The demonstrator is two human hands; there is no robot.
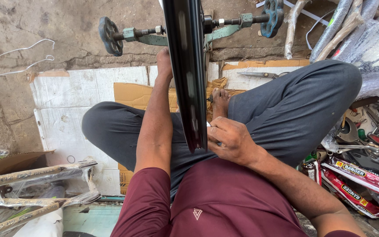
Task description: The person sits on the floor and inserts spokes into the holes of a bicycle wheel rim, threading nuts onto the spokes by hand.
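- The black wheel rim (pixel 188 74) stands upright on edge in the middle of my view, held in a green truing stand (pixel 224 31) whose threaded arms end in round knobs on either side.
- My right hand (pixel 230 139) rests against the rim's lower right edge, its grip closed, fingers curled tight at the rim; I cannot tell whether a small tool sits inside them.
- My left hand (pixel 164 61) reaches along the rim's left side toward the stand; its fingers are hidden behind the rim, so I cannot tell how its grip stands.
- I sit cross-legged in grey trousers (pixel 294 105), one bare foot (pixel 219 102) just right of the rim.
- Flattened cardboard (pixel 132 94) covers the floor beneath me.
- Scissors (pixel 264 75) lie beyond my right knee.
- Wrapped parts (pixel 31 173) lie at left; loose tools (pixel 365 131) and red packets (pixel 356 184) at right.
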